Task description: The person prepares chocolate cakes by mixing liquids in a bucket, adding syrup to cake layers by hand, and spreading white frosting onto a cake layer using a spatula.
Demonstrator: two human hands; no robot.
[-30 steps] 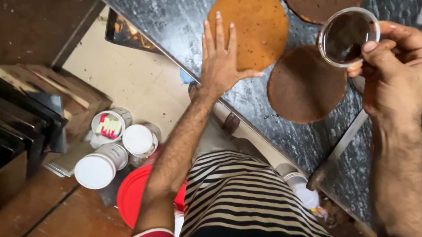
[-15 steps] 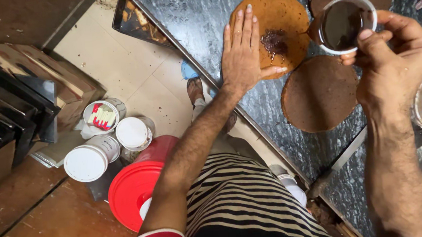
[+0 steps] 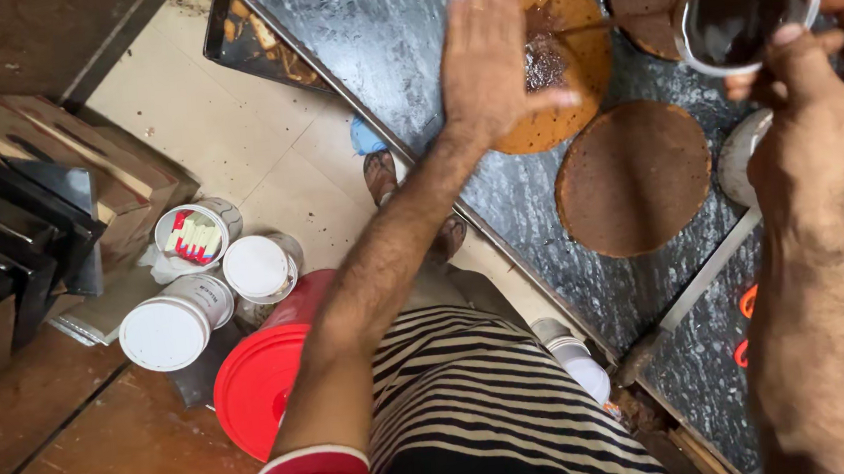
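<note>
Right hand (image 3: pixel 818 105) tips cup (image 3: pixel 747 6) — dark syrup wets cake round (image 3: pixel 553 56).

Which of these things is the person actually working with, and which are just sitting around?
In use:
- left hand, flat on the light brown cake round
- right hand, tilting the cup of dark liquid over it

Lying about:
- two darker cake rounds
- white tubs on the floor
- red lid
- dark tray
</note>
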